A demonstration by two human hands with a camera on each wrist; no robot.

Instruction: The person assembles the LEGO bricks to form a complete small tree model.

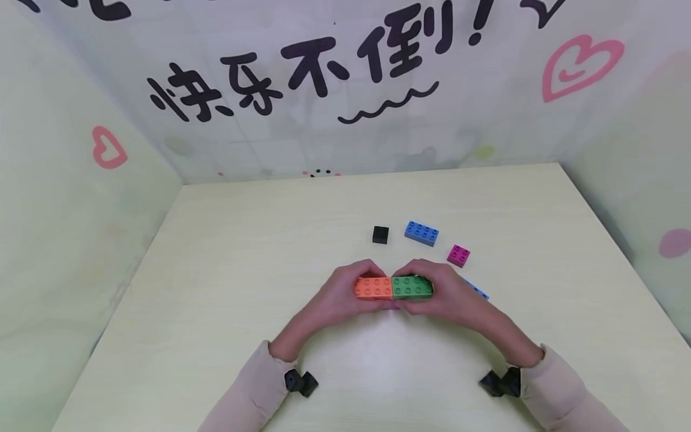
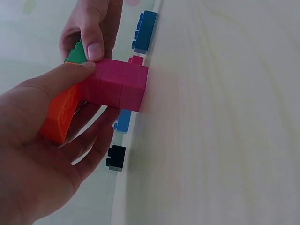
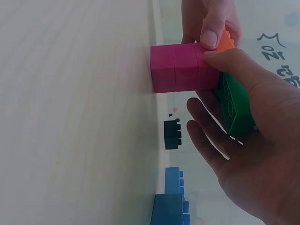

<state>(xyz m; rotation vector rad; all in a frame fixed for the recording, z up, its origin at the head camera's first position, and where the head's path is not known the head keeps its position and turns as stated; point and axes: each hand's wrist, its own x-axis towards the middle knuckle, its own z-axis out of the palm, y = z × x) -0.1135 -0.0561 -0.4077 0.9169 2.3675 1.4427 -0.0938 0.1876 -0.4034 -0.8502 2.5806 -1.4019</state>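
Note:
Both hands hold one built piece of toy building bricks over the table. An orange brick (image 1: 372, 288) and a green brick (image 1: 412, 287) lie end to end on its top, above a stack of magenta bricks (image 2: 122, 85). My left hand (image 1: 344, 292) grips the orange side, its thumb on the top of the magenta stack and its fingers behind. From the other side my right hand (image 1: 450, 293) grips the green end, with its thumb also against the magenta bricks. In the head view the stack is mostly hidden under the top bricks.
Beyond the hands lie a black brick (image 1: 380, 234), a blue brick (image 1: 421, 233) and a small magenta brick (image 1: 458, 255). Another blue brick (image 1: 479, 291) is partly covered by the right hand. Printed walls stand at the back and sides of the table (image 1: 243, 240).

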